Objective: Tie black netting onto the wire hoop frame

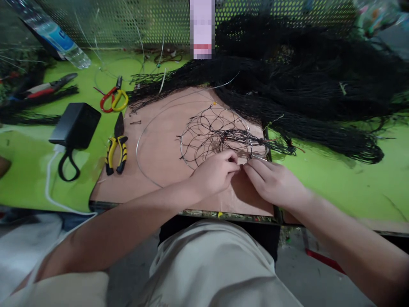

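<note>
A wire hoop [180, 147] strung with black netting [211, 123] lies on the brown board in front of me. My left hand [215, 170] is closed in a pinch at the hoop's near edge; its fingertips hide whatever is between them. Almost touching it, my right hand [275, 179] pinches the near right part of the hoop, where wire shows just above the fingers. The gathered end of the netting trails to the right beyond both hands. A larger loop of bare wire [137, 147] curves around the left of the hoop and passes beneath my left forearm.
Yellow-black pliers [116, 149], red-yellow snippers [114, 98] and a black adapter [76, 125] with a white cable lie to the left. Further back are red-handled pliers [47, 87] and a plastic bottle [57, 38]. A big heap of black net [306, 81] covers the back right. The board [191, 202] ends near my lap.
</note>
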Motion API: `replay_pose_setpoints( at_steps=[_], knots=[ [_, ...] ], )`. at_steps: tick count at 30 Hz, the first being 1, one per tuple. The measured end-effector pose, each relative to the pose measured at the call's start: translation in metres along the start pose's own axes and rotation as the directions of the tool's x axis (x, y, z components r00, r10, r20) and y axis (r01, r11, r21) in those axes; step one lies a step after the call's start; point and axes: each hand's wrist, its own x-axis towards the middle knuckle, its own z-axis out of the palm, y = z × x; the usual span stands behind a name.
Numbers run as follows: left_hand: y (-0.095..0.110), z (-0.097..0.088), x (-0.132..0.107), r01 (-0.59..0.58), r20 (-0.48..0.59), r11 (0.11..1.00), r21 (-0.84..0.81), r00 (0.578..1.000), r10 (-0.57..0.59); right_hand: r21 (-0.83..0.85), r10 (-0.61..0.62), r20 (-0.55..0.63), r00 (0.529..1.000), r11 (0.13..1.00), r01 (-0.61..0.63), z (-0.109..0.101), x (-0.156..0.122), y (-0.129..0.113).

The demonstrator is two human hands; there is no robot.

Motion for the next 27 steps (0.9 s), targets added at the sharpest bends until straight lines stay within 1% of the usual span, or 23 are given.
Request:
replay_pose_setpoints(
  at_steps=[5, 11, 21, 27],
  knots=[
    [0.0019, -0.0002, 0.0006, 0.003, 0.023, 1.0, 0.012, 1.0, -0.003, 0.027, -0.032, -0.012, 0.999, 0.999, 0.032, -0.0008, -0.0013, -0.0003],
    [0.0026, 0.0003, 0.0009, 0.005, 0.047, 1.0, 0.013, 0.999, -0.006, 0.087, 0.049, -0.027, 0.998, 0.995, -0.046, 0.004, -0.0047, 0.0012],
    [0.0013, 0.0009, 0.002, 0.009, 0.081, 0.999, 0.031, 0.997, -0.012, 0.144, 0.084, -0.011, 0.996, 0.986, -0.082, 0.0071, -0.009, 0.0021],
    [0.0024, 0.001, 0.0034, -0.006, 0.106, 0.997, 0.08, 0.994, -0.003, 0.153, 0.086, 0.004, 0.996, 0.985, -0.085, 0.0072, -0.0095, 0.0021]
  ],
)
